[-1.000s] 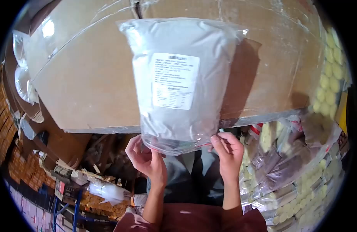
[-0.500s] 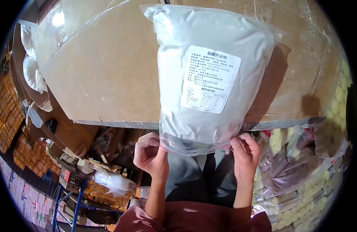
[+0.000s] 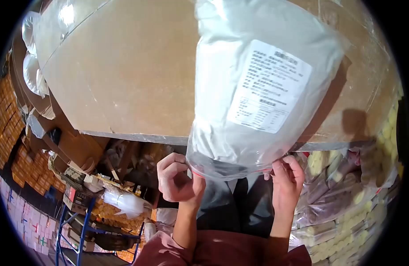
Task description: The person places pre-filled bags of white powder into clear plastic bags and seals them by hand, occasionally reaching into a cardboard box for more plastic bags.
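A large clear zip bag [image 3: 217, 88] packed with white powder lies on the cardboard surface, its near end hanging over the edge toward me. A white printed label [image 3: 271, 86] is stuck on its upper face. Along the near end runs a red zip strip, with clear, slack plastic beside it. My left hand [image 3: 180, 177] pinches the left corner of this strip between thumb and curled fingers. At the right corner, my right hand [image 3: 287, 177] pinches the bag the same way. The far end of the bag runs out of view at the top.
Brown cardboard [image 3: 124, 75] forms the work surface, ending just before my hands. At lower left stand a blue metal frame [image 3: 82, 230] and a bundle of white plastic [image 3: 124, 201]. Plastic-wrapped packages [image 3: 324, 199] are stacked at right; orange stacks are at far left.
The bag has shifted right and a little up in view and tilts more. Both hands have moved slightly right with it, still pinching its corners.
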A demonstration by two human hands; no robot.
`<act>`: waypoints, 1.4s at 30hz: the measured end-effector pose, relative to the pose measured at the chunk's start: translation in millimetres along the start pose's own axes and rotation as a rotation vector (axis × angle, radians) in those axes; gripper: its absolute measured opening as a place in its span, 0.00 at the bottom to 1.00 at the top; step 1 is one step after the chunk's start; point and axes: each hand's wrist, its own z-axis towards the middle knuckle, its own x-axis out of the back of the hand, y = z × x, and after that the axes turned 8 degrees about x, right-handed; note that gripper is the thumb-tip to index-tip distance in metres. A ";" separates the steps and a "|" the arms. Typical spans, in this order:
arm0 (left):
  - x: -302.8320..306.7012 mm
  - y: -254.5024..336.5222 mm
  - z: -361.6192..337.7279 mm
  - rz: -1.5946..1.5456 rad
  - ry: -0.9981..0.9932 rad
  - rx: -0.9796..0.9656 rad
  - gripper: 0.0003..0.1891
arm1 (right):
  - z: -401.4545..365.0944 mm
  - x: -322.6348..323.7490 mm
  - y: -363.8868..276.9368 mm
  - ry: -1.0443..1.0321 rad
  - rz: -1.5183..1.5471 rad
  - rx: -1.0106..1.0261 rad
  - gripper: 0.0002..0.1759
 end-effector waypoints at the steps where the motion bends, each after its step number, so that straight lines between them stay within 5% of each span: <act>1: 3.5 -1.3 -2.4 0.045 -0.030 -0.003 0.13 | 0.0 -0.5 1.1 0.020 -0.017 0.002 0.03; 4: 13.2 -4.3 -5.8 0.153 -0.121 -0.057 0.12 | 0.8 -1.2 0.0 -0.071 -0.008 0.009 0.03; 8: 9.0 -9.5 -14.7 -0.189 0.031 0.230 0.15 | -1.6 0.3 -1.2 -0.081 -0.022 0.004 0.11; 10: 13.8 -4.4 -10.2 -0.240 -0.056 0.450 0.14 | -1.6 -1.6 -1.4 -0.087 -0.031 0.014 0.15; 13: 17.3 -2.3 -6.0 -0.539 -0.098 0.727 0.12 | -2.8 -8.2 -2.1 0.061 -0.012 -0.005 0.02; 15: 20.7 2.9 -4.0 -0.597 -0.179 0.785 0.10 | -2.9 -10.3 -4.1 0.036 -0.041 -0.002 0.03; 19: 26.3 2.6 -3.4 -0.611 -0.307 0.834 0.06 | -5.0 -5.6 -4.4 0.037 -0.078 0.012 0.04; 28: 19.4 12.5 10.8 -0.847 -0.207 1.004 0.08 | -4.0 -9.5 -5.5 0.051 -0.125 0.033 0.11; 42: 22.4 18.0 22.9 -0.513 -0.193 1.103 0.03 | -5.6 -16.4 -6.5 0.094 -0.150 0.035 0.17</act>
